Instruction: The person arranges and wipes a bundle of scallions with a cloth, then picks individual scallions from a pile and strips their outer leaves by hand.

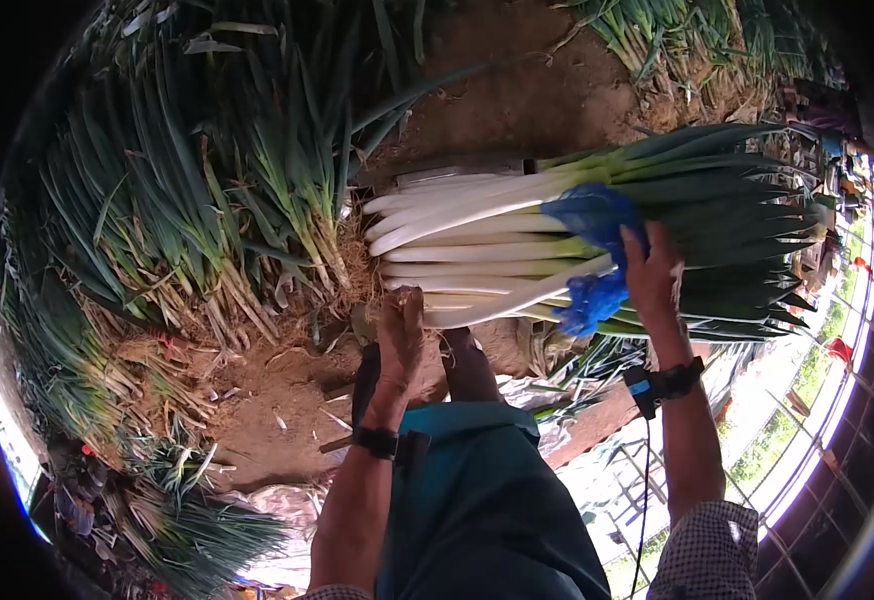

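A thick bundle of leeks (457, 253) lies sideways in front of me, white shanks to the left and dark green leaves (727, 230) to the right. My left hand (402, 335) is closed at the root end of one leek (522, 300), which slants across the front of the bundle. That leek's upper part runs up to my right hand (654, 285). A crumpled, thin blue sheet (597, 215) lies over the shanks against the right hand's thumb side, and the fingers appear to grip it. Motion blurs part of the sheet; cloth or plastic, I cannot tell.
Unsorted leeks (167, 190) with roots and dry leaves are heaped at the left, with more leeks (677, 50) at the top right. Brown soil (517, 90) shows between them. A black cable (642, 520) hangs from a device on my right wrist.
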`<act>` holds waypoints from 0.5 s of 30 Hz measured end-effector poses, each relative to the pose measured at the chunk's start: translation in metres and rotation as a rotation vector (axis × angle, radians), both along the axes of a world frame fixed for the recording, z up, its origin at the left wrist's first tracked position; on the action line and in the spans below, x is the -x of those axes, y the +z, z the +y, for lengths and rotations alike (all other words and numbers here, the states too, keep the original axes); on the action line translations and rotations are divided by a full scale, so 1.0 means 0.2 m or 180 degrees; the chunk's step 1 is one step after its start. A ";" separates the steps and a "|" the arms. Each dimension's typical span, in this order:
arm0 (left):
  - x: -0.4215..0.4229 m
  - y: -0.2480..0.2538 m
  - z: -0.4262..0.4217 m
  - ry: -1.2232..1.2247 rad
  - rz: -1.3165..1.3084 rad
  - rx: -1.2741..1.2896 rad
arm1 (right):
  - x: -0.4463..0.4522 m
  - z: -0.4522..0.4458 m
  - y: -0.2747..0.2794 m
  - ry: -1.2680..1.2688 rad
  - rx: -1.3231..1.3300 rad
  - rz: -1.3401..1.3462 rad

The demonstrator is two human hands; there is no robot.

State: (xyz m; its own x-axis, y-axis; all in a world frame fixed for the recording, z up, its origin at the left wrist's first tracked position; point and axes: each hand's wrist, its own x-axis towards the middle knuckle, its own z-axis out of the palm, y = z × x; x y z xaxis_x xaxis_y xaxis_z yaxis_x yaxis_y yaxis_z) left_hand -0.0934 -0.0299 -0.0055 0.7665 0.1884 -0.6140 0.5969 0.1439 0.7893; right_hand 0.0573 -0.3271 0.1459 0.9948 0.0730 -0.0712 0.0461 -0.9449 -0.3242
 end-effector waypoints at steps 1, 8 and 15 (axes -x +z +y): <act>0.04 -0.16 0.04 -0.0643 -0.0452 -0.0709 | -0.06 -0.03 0.03 0.0001 -0.0114 -0.0149; 0.06 -0.13 -0.08 -0.0388 0.0083 -0.0725 | 0.00 0.47 -0.39 0.2275 -0.0571 0.0747; 0.03 -0.12 -0.10 -0.0019 -0.0038 -0.0664 | 0.00 0.24 -0.45 0.2057 0.0417 0.0743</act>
